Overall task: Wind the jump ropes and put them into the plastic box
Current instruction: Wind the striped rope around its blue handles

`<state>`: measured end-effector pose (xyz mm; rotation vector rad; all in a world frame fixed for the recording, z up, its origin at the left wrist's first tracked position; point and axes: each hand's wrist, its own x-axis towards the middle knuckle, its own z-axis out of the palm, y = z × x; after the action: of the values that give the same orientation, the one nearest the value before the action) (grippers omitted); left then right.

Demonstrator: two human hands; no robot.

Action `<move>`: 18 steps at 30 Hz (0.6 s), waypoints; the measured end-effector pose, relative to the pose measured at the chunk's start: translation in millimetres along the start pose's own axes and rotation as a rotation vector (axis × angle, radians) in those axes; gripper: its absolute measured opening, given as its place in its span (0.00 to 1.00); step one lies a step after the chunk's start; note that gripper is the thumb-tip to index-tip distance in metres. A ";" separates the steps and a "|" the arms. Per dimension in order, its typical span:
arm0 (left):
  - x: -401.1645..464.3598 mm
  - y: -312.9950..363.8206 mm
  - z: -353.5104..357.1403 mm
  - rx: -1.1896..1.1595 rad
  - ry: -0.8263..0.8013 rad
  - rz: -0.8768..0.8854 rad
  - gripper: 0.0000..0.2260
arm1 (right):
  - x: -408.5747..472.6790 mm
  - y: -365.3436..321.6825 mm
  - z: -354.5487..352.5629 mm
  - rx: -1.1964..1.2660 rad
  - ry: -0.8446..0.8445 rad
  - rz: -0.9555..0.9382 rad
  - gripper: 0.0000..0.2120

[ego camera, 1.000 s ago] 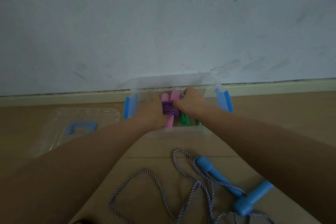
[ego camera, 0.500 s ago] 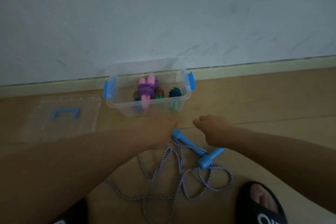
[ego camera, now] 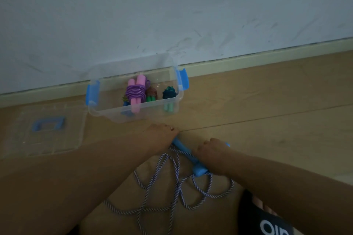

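Left hand grip and right hand grip each grasping blue handles; plastic box near, against wall edge.

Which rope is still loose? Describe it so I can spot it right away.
Start at the clear plastic box by the wall and come toward the camera along the wooden floor. The loose rope sprawls there, under both hands. It alone has a purple-and-white twisted cord and blue handles; the others sit wound in the box.
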<state>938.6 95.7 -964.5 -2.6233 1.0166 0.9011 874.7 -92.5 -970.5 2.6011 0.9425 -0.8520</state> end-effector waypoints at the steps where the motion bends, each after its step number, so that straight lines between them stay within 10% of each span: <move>1: 0.9 1.6 0.2 0.007 0.002 0.000 0.18 | 0.5 -0.7 2.0 0.010 -0.001 0.004 0.18; 9: -9.3 5.9 1.3 0.156 -0.020 -0.092 0.13 | 1.7 5.7 -13.3 0.173 -0.157 0.029 0.18; 14: -43.7 -7.0 -36.0 -0.231 0.000 -0.244 0.16 | 3.5 -2.6 -61.5 0.192 -0.331 -0.048 0.12; 18: -83.0 -14.9 -58.7 -0.934 0.069 -0.428 0.11 | -29.8 -14.4 -117.3 0.364 -0.073 -0.097 0.06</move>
<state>928.0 130.4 -868.4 -3.3935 -0.0590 1.4045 898.7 -48.7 -859.3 2.8147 0.9789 -1.2386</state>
